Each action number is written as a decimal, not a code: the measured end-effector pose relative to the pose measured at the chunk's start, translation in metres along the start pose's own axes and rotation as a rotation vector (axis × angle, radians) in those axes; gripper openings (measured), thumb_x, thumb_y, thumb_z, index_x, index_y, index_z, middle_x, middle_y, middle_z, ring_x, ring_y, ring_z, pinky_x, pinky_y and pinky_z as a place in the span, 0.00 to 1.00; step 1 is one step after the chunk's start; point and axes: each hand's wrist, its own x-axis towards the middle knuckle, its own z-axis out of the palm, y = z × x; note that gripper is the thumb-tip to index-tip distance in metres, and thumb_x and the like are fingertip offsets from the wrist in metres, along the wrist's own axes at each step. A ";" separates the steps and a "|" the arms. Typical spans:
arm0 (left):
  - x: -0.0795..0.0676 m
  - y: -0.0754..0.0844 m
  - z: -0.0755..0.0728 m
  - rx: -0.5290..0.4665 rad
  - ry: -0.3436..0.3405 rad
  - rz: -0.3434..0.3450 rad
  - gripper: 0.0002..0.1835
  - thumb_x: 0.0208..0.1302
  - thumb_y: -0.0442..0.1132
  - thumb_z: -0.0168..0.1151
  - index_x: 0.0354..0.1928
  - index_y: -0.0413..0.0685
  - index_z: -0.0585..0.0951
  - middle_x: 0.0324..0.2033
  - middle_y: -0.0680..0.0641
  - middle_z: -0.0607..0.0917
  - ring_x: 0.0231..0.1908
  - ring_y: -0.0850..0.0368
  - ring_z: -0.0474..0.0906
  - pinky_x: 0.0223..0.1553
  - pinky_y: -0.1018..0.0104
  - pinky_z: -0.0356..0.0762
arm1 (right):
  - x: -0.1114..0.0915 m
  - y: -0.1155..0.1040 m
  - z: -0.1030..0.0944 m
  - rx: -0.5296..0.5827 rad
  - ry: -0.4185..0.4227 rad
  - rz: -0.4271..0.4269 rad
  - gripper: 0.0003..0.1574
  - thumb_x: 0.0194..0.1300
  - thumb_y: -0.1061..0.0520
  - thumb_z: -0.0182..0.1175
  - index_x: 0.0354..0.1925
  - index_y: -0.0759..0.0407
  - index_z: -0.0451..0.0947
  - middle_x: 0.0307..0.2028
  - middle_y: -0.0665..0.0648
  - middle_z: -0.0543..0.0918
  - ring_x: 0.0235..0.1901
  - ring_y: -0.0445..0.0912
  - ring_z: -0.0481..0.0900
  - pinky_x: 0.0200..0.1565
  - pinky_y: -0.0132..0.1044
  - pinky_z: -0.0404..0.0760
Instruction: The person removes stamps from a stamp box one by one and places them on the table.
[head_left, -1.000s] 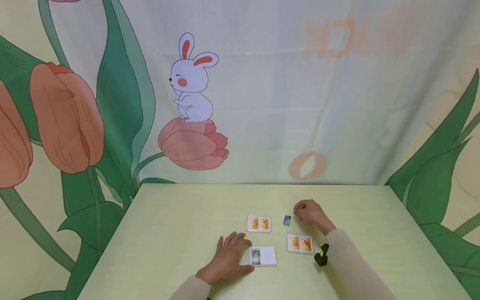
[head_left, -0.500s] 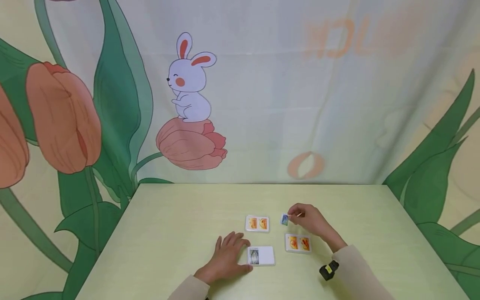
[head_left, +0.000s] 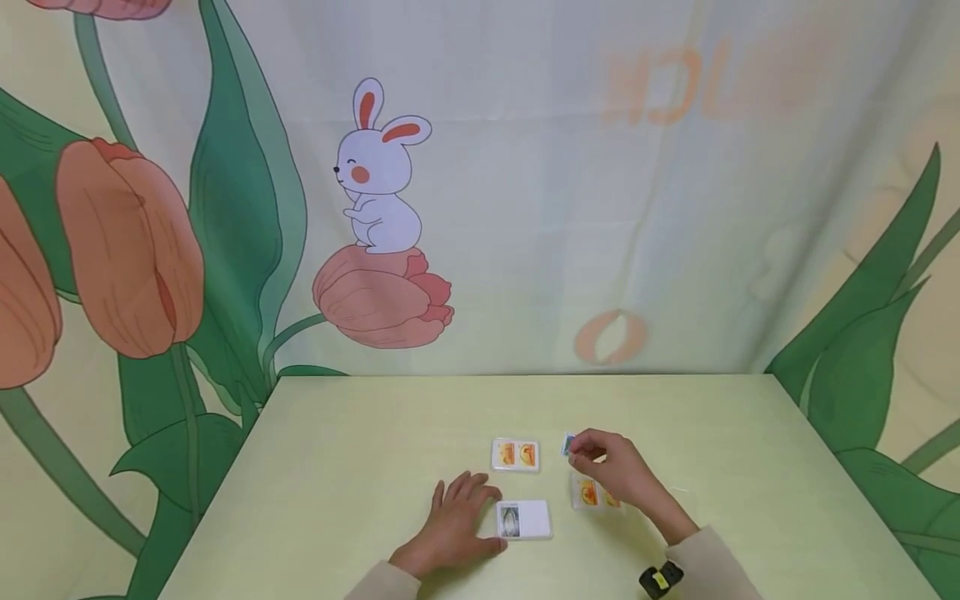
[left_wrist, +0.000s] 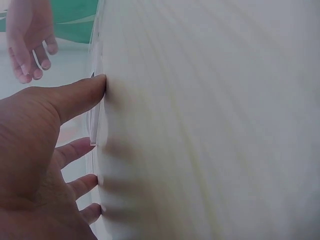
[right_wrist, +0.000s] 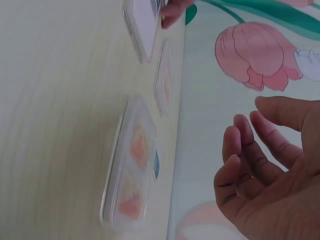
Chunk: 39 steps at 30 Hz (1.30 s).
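Note:
My left hand (head_left: 459,523) rests on the table with spread fingers, its thumb and index finger by the left corners of a flat clear case (head_left: 536,520). This case shows a grey picture beside a blank white area. Raised off the table, my right hand (head_left: 611,462) has loosely bent fingers and nothing between them in the right wrist view. It partly hides a small blue picture card (head_left: 567,444), which lies on the table past a case with two orange pictures (right_wrist: 131,170) in the right wrist view. Another orange-picture case (head_left: 515,455) lies farther back.
The pale yellow-green table (head_left: 360,450) ends at a hanging cloth (head_left: 510,208) printed with tulips and a rabbit. A black device with a yellow mark (head_left: 662,579) sits at the right wrist.
My right hand has come left and toward me, now over the right orange-picture case and partly covering the small card. The left hand has stayed by its case. The head view has tilted slightly.

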 end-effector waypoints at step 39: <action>0.000 0.003 -0.002 0.001 -0.012 -0.007 0.32 0.53 0.56 0.70 0.59 0.53 0.73 0.69 0.40 0.67 0.72 0.33 0.54 0.67 0.24 0.43 | -0.003 -0.016 0.078 -0.061 -0.126 -0.031 0.10 0.54 0.56 0.72 0.37 0.53 0.83 0.35 0.47 0.84 0.37 0.40 0.77 0.41 0.33 0.76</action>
